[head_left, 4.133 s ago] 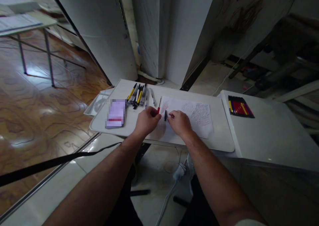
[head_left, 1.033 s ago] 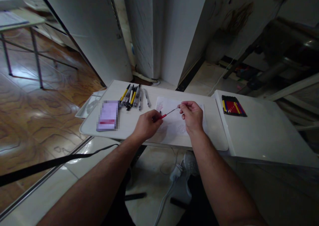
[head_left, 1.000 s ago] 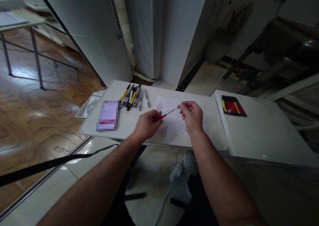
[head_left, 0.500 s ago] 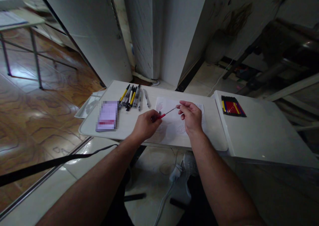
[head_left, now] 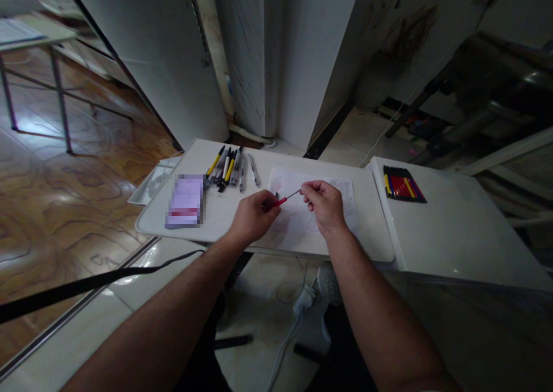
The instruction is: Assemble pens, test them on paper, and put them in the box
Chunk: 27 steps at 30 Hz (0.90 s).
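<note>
In the head view my left hand is closed round a red pen barrel that points up and to the right. A thin pen refill stretches from the barrel's end to my right hand, whose thumb and fingers pinch its far end. Both hands are above a sheet of paper with handwriting and red scribbles on it. How deep the refill sits inside the barrel is hidden. Behind my left fingers a small dark tip shows, too little to name.
Several black, yellow and clear pens lie in a bunch on the table, one clear pen apart. A blurred-out purple item is at the left. On the white surface to the right lies a row of coloured pens.
My right hand has moved left and slightly down, closer to my left hand. Less of the refill shows between them. My left hand has stayed in place.
</note>
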Tool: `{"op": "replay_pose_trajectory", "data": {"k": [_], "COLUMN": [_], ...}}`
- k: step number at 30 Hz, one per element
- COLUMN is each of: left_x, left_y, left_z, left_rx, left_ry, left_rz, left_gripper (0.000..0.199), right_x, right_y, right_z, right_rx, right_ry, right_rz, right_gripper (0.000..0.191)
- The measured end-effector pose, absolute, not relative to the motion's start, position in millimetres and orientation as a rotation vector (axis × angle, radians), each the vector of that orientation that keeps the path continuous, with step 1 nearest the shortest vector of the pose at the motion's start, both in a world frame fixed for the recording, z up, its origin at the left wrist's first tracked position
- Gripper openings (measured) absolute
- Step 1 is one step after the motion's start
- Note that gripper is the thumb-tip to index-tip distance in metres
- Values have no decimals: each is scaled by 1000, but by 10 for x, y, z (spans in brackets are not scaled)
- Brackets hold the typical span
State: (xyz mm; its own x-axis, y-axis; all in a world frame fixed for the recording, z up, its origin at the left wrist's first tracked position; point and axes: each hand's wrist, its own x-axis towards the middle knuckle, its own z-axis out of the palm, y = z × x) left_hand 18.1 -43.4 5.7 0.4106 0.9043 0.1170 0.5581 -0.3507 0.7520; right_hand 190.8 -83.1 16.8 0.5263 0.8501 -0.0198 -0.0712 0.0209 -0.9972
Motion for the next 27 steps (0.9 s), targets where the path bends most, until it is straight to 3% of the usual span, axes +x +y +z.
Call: {"op": "replay_pose_trajectory", "data": {"k": [27], "left_x": [167], "left_y": [-437], "left_z": [75], "left_rx": [1996], "left_ry": [1240], "left_rz": [729], "left_gripper": [11], "right_x": [1868], "right_y": [-808], "right_z": [99], "right_rx": [-1317], "right_ry": [-750], "right_rz": [927], "right_gripper": [25]}}
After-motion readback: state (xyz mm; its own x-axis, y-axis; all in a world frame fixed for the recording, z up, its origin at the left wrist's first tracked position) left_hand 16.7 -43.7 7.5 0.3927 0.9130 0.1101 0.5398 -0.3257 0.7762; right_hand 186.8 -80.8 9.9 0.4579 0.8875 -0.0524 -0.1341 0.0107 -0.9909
